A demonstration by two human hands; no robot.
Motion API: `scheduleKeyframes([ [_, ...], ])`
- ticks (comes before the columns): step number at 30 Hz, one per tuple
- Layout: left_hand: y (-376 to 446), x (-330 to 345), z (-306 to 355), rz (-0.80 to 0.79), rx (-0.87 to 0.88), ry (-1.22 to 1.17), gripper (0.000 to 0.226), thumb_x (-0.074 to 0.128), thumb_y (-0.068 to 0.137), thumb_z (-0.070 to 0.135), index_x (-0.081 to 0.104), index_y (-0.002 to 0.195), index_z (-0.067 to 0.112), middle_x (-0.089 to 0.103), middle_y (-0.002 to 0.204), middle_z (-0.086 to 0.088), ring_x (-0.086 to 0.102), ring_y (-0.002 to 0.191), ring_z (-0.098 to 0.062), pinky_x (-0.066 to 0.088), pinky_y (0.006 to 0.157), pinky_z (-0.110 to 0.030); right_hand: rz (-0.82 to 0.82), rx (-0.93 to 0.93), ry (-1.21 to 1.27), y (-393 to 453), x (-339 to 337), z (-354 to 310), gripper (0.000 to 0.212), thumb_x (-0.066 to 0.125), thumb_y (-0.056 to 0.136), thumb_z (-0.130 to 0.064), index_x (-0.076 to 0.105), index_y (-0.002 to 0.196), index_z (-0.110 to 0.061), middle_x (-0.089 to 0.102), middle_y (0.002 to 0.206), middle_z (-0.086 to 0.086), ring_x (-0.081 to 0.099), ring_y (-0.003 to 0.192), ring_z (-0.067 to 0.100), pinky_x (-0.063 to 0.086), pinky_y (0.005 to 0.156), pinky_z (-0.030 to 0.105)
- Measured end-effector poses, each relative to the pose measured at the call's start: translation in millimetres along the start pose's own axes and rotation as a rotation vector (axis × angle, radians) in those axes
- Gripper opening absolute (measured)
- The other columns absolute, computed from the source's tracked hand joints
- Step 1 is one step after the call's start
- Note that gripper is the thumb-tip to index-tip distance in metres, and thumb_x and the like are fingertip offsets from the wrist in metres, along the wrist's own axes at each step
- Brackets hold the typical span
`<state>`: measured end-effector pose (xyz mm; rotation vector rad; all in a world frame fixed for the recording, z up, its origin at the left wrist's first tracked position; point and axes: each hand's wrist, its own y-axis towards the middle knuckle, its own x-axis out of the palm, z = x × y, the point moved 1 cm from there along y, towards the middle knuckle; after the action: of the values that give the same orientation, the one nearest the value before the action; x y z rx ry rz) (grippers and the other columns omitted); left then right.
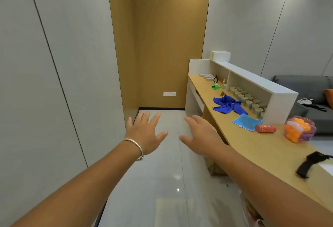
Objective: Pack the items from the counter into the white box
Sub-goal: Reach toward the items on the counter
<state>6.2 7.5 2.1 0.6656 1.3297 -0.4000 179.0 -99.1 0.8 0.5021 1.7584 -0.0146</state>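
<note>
Hands come first in this view: the left hand (146,133), with a silver bracelet (136,147) at the wrist, and the right hand (200,136) both stretch forward at the lower middle of the frame, palms down, fingers spread, holding nothing and touching nothing. They hang over bare floor, a small gap between the thumbs, well apart from anything to be packed.

Packing looks not yet begun. The white box (220,56) sits lid down on top of the white shelf unit (255,79), right of centre and above the middle of the frame, at the far end of the counter (252,143). Along the wooden top, running from there toward the lower right, lie a green cloth (216,86), a crumpled dark blue cloth (227,105), a flat light blue cloth (247,121), a red can (266,128) on its side and a clear tub of coloured pieces (299,129). Small lidded jars (246,98) stand in rows inside the shelf opening. A black object at the right edge is too blurred to name.

By my reading, the step in hand is the approach. Next comes a turn toward the right side of the frame and a reach to the counter, either to bring the box down and open it or to pick up the nearest item, likely the can or the tub
</note>
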Motion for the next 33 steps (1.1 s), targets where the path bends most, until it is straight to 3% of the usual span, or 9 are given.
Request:
scheduleKeyframes([
  [12,187.2,45.9,-18.9,0.019,0.022,0.081,0.072,0.02,0.09,0.07,0.003,0.152,0.036,0.006,0.162,-0.002,-0.001,0.149,-0.022,0.003,0.116,-0.054,0.005,0.03,-0.001,174.0,38.9,54.5,0.073,0.05,0.088,-0.058,0.021,0.149,-0.031,0.027,0.154,-0.002,0.024,0.141,0.019,0.029,0.112,0.051],
  [33,512.4,121.0,-162.0,0.015,0.0,0.013,0.075,0.027,0.089,0.07,0.007,0.152,0.035,0.012,0.161,-0.003,0.004,0.148,-0.02,0.007,0.116,-0.052,-0.021,0.084,-0.014,510.4,133.9,83.3,0.075,0.052,0.086,-0.06,0.021,0.149,-0.032,0.027,0.154,-0.004,0.025,0.141,0.018,0.032,0.111,0.049],
])
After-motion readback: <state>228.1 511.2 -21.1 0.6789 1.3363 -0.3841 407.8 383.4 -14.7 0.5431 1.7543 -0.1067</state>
